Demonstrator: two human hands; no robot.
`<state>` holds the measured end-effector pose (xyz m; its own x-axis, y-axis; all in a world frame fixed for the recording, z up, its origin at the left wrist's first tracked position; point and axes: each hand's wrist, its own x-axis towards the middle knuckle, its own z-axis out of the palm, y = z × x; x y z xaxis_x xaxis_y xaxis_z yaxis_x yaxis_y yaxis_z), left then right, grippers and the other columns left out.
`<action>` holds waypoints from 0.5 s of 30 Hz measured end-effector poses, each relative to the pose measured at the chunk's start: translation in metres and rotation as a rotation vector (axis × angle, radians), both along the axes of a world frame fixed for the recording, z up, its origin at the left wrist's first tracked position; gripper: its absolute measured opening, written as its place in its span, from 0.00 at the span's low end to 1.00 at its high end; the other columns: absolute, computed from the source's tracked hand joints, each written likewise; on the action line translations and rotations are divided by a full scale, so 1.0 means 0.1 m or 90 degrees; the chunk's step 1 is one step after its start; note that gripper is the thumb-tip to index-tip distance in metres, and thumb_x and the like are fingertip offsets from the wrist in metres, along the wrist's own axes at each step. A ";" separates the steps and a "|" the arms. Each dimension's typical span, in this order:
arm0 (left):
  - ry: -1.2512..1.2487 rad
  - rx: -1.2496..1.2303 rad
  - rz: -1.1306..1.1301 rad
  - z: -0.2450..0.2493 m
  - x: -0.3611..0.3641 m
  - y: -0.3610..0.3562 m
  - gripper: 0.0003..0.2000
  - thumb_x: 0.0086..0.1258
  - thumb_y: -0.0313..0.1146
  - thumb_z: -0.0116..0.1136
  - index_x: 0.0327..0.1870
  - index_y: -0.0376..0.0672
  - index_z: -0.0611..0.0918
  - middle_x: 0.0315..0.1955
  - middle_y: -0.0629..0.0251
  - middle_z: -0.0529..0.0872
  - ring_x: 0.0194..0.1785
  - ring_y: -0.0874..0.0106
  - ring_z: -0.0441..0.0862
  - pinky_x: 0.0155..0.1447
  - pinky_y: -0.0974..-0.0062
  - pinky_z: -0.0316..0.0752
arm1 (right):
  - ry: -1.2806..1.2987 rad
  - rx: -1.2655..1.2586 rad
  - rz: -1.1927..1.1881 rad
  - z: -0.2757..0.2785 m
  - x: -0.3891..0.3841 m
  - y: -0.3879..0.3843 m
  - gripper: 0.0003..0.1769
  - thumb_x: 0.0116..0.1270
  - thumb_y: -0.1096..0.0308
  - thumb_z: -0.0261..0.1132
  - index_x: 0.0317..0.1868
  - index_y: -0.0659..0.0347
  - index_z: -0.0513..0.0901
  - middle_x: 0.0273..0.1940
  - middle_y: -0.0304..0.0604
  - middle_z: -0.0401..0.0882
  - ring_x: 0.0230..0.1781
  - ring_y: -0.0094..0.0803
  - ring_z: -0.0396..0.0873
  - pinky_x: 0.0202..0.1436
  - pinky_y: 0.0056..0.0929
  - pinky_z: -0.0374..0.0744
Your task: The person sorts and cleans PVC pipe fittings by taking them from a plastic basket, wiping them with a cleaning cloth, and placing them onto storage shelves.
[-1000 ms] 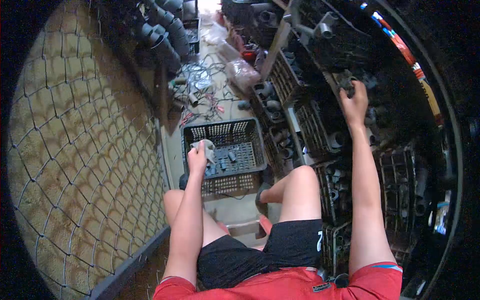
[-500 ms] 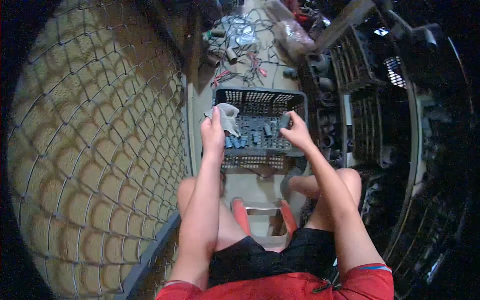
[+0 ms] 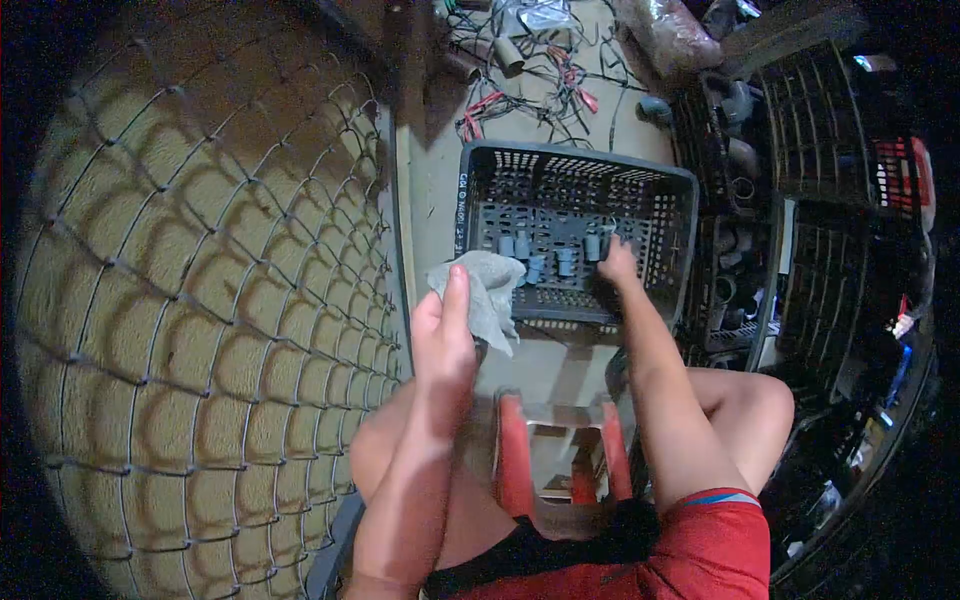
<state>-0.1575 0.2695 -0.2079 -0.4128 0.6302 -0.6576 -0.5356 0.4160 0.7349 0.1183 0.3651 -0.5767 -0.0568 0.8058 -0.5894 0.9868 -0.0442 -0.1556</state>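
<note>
My left hand [image 3: 446, 330] is closed on a crumpled whitish-grey cloth [image 3: 488, 290], thumb on top, just in front of the crate's near left corner. A black perforated plastic crate [image 3: 580, 160] sits on the floor before me. Inside lie several short blue-grey pipe fittings [image 3: 566, 262], loosely grouped on its bottom. My right hand [image 3: 620, 264] reaches down into the crate's right half, beside one of the fittings [image 3: 592, 248]. Its fingers are bent and partly hidden, so what they hold cannot be made out.
A chain-link fence [image 3: 220, 300] runs along my left. Stacked dark crates [image 3: 740, 210] holding grey fittings line the right. Tangled cords with red clips [image 3: 580, 95] lie on the floor beyond the crate. A red stool [image 3: 515, 450] is between my legs.
My right hand has gone from holding a fitting above the crate down inside it. My left hand has drawn nearer to me with the cloth. The view has shifted.
</note>
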 end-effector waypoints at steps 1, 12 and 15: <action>-0.002 -0.004 -0.002 -0.03 -0.01 0.01 0.20 0.82 0.43 0.45 0.49 0.33 0.83 0.41 0.63 0.87 0.41 0.77 0.82 0.46 0.77 0.76 | 0.006 -0.002 0.005 -0.06 -0.10 -0.05 0.39 0.52 0.64 0.67 0.65 0.59 0.65 0.56 0.67 0.72 0.52 0.64 0.77 0.56 0.51 0.79; 0.113 0.049 -0.006 -0.11 0.06 0.08 0.19 0.80 0.41 0.46 0.45 0.32 0.83 0.39 0.60 0.87 0.39 0.76 0.82 0.46 0.77 0.75 | 0.221 -0.187 -0.082 0.08 -0.66 -0.45 0.53 0.58 0.61 0.66 0.78 0.59 0.44 0.67 0.70 0.62 0.66 0.62 0.68 0.70 0.46 0.69; 0.215 -0.012 -0.096 -0.04 0.07 0.07 0.20 0.80 0.44 0.47 0.42 0.32 0.83 0.36 0.63 0.87 0.37 0.76 0.81 0.44 0.75 0.75 | 0.233 -0.151 -0.048 0.36 -0.39 -0.46 0.51 0.59 0.59 0.65 0.77 0.60 0.47 0.64 0.71 0.66 0.64 0.60 0.71 0.68 0.46 0.71</action>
